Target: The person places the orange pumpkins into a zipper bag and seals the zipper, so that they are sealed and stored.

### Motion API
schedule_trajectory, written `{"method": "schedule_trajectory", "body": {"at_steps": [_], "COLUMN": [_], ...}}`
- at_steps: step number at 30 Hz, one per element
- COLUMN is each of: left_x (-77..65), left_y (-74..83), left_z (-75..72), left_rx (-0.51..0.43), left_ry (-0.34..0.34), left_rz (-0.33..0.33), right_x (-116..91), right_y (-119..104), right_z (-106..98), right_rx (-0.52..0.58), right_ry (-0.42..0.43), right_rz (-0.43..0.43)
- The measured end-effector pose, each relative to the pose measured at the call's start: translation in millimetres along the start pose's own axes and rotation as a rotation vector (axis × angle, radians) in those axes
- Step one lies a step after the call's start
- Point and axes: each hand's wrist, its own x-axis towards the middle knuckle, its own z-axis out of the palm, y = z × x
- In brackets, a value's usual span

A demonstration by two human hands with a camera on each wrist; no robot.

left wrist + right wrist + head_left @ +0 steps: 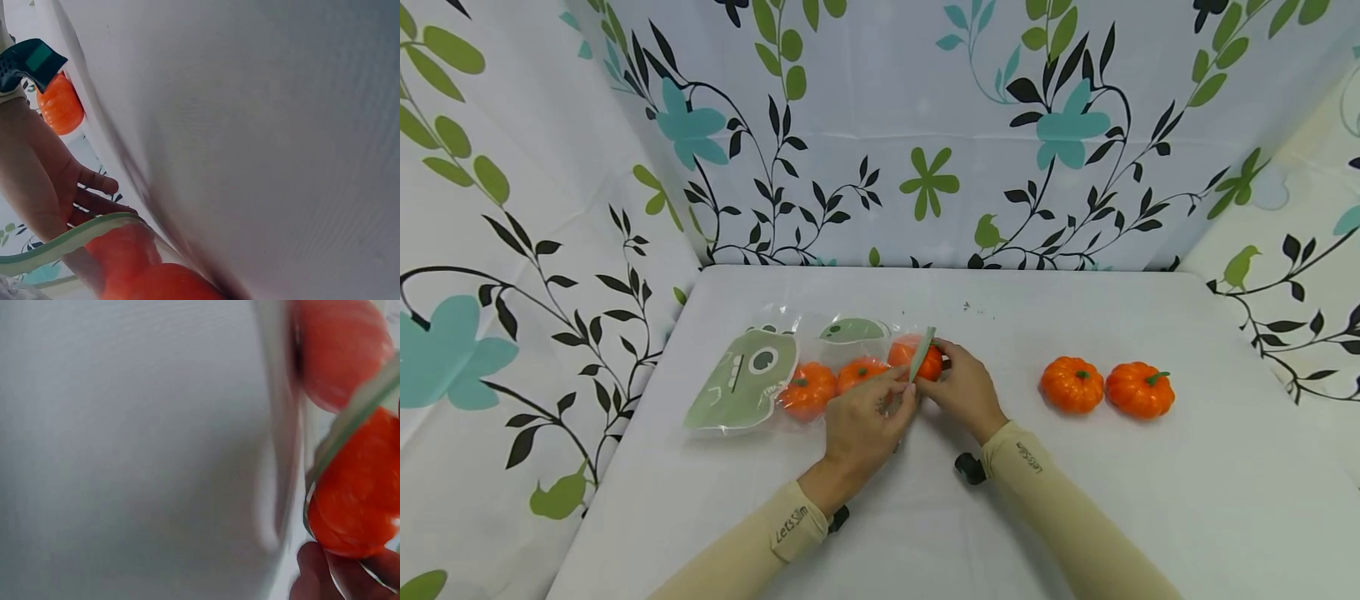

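A clear plastic zip bag [741, 383] with a green cartoon creature printed on it lies left of centre. Inside it two small orange toy pumpkins [808, 390] show through the plastic. My left hand [865, 421] pinches the green rim [922, 354] at the bag's right end. At that mouth, my right hand [966, 387] grips a third pumpkin [356, 487], which lies partly behind the rim. In the right wrist view its fingertips [312, 569] are beneath the pumpkin. The left fingertips are partly hidden in the head view.
Two more orange pumpkins [1072, 385] [1141, 390] sit side by side on the white-covered table [1217, 483] at the right. A patterned cloth [865, 125] hangs behind and beside the table. Dark camera mounts [970, 468] sit at both wrists.
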Motion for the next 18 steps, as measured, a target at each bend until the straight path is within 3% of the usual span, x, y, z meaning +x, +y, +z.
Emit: {"method": "schedule_trajectory", "body": {"at_steps": [4, 8, 12, 18], "left_x": [-0.8, -1.7, -2.1, -1.4], "left_y": [0.6, 0.5, -0.3, -3.9], "left_z": [0.7, 0.8, 1.4, 2.5], "left_rx": [-0.004, -0.012, -0.021, -0.009], "left_ry": [0.006, -0.003, -0.019, -0.017], "left_rz": [0.008, 0.003, -0.005, 0.008], "right_x": [3.8, 5.9, 6.1, 0.4], "right_y": [-2.6, -4.5, -6.3, -8.4], "right_z": [5.8, 9.1, 8.5, 2.4], "right_rx": [-0.072, -0.060, 0.003, 0.212], "right_ry": [0.063, 0.073, 0.028, -0.067], "right_rz": [-0.010, 0.009, 0.050, 0.095]}}
